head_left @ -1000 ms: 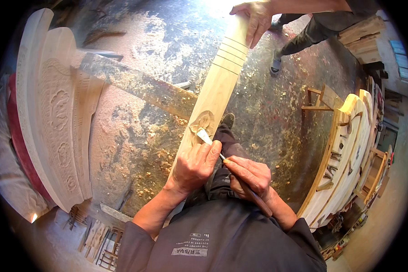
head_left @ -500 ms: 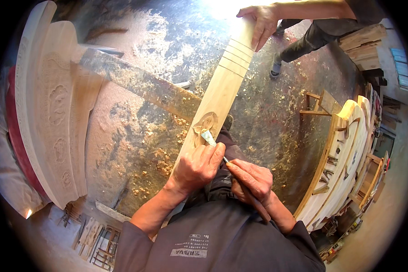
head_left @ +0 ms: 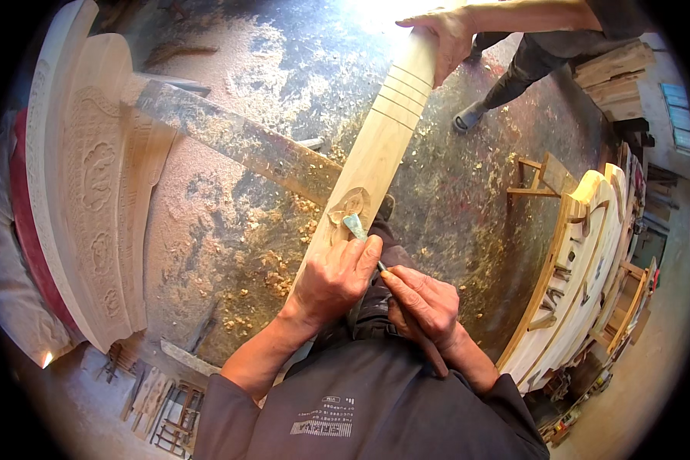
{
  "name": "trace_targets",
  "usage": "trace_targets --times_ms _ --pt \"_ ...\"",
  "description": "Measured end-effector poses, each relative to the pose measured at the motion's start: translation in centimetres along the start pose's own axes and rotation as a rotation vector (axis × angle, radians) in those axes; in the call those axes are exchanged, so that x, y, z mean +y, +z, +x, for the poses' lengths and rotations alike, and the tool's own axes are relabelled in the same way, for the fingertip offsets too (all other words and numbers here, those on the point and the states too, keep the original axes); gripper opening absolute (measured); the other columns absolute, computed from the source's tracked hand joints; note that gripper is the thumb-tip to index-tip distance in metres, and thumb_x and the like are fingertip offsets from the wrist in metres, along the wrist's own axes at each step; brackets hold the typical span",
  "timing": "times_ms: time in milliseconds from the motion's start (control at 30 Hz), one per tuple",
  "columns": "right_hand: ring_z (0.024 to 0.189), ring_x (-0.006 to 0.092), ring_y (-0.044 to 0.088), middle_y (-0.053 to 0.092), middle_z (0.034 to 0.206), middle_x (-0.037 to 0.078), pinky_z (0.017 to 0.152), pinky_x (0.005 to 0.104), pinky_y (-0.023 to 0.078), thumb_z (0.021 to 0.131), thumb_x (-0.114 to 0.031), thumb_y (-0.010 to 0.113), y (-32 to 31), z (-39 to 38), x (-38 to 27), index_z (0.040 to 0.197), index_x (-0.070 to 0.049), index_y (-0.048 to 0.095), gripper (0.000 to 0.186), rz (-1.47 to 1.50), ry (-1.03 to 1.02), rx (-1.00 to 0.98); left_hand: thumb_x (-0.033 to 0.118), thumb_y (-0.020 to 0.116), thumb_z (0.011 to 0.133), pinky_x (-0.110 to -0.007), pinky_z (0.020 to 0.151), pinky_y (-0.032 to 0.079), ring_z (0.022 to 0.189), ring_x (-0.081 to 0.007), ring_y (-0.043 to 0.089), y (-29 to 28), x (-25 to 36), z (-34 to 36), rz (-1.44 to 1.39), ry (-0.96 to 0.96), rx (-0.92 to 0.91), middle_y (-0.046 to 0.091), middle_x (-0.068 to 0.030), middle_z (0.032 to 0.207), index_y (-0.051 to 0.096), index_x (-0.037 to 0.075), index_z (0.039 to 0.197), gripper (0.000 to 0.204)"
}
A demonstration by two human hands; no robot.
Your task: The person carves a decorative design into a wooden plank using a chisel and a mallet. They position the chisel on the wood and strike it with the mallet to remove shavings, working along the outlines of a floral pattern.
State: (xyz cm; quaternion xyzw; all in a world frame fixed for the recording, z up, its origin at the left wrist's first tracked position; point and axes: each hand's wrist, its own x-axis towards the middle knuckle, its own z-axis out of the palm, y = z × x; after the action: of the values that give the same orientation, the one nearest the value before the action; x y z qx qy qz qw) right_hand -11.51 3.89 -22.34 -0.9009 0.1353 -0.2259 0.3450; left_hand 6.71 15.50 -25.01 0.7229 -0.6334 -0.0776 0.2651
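A long pale wooden board (head_left: 381, 142) slopes away from me, with grooves cut across its far part and a carved hollow (head_left: 351, 203) nearer me. In that hollow rests the broad metal blade of a wood chisel (head_left: 353, 224). My left hand (head_left: 333, 276) is closed round the blade's shank, low against the board. Further back, my right hand (head_left: 424, 305) wraps the chisel's dark wooden handle, whose end reaches my shirt. Another person's hand (head_left: 446, 38) lies on the board's far end.
A large carved wooden panel (head_left: 92, 176) stands at the left. A narrow support plank (head_left: 238, 138) runs under the board. Wood shavings (head_left: 245, 284) litter the floor. At the right are a small wooden stool (head_left: 540, 180) and pale boards (head_left: 563, 284) with tools on them.
The chisel has shifted slightly, its handle end moving a little left, and its blade shows more flatly. The other person's hand has turned on the board, and their foot has moved.
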Motion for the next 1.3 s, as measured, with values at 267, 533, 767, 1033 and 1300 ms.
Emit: trace_targets --times_ms 267,533,767,1033,1300 --pt "0.098 0.0351 0.081 0.079 0.111 0.020 0.085 0.0416 0.067 0.079 0.004 0.080 -0.2 0.2 -0.8 0.124 0.005 0.077 0.045 -0.015 -0.010 -0.006 0.004 0.074 0.086 -0.040 0.059 0.053 0.069 -0.0239 0.064 0.1 -0.2 -0.4 0.003 0.031 0.028 0.061 -0.0093 0.086 0.071 -0.002 0.128 0.043" --pt "0.098 0.0346 0.081 0.079 0.111 0.020 0.085 0.0408 0.067 0.079 0.002 0.080 -0.7 0.9 -1.5 0.124 0.006 0.077 0.045 -0.052 0.002 -0.057 0.004 0.074 0.084 -0.040 0.058 0.054 0.068 -0.0244 0.065 0.2 -0.2 -0.3 -0.012 0.027 0.059 0.061 -0.0094 0.084 0.071 -0.003 0.126 0.042" --pt "0.097 0.0348 0.081 0.078 0.110 0.020 0.085 0.0413 0.068 0.080 0.002 0.079 -0.6 1.0 -1.8 0.122 0.007 0.077 0.043 -0.079 -0.018 -0.063 0.003 0.074 0.082 -0.041 0.059 0.054 0.068 -0.0252 0.065 0.1 -0.2 -0.4 -0.025 0.015 0.049 0.061 -0.0098 0.084 0.071 -0.003 0.125 0.043" --pt "0.098 0.0348 0.081 0.079 0.110 0.021 0.086 0.0418 0.068 0.082 0.002 0.079 -0.1 0.6 -1.9 0.121 0.007 0.077 0.040 -0.102 -0.010 -0.042 0.003 0.073 0.084 -0.042 0.061 0.055 0.070 -0.0278 0.066 0.2 -0.1 -0.6 -0.026 0.002 0.029 0.061 -0.0113 0.087 0.071 -0.003 0.127 0.044" --pt "0.100 0.0346 0.081 0.079 0.111 0.021 0.089 0.0424 0.068 0.083 0.001 0.079 0.2 0.6 -2.2 0.121 0.008 0.077 0.038 -0.115 -0.012 -0.034 0.003 0.073 0.085 -0.043 0.063 0.056 0.073 -0.0289 0.067 0.3 -0.1 -0.7 -0.025 -0.007 0.029 0.063 -0.0122 0.090 0.070 -0.003 0.128 0.043"
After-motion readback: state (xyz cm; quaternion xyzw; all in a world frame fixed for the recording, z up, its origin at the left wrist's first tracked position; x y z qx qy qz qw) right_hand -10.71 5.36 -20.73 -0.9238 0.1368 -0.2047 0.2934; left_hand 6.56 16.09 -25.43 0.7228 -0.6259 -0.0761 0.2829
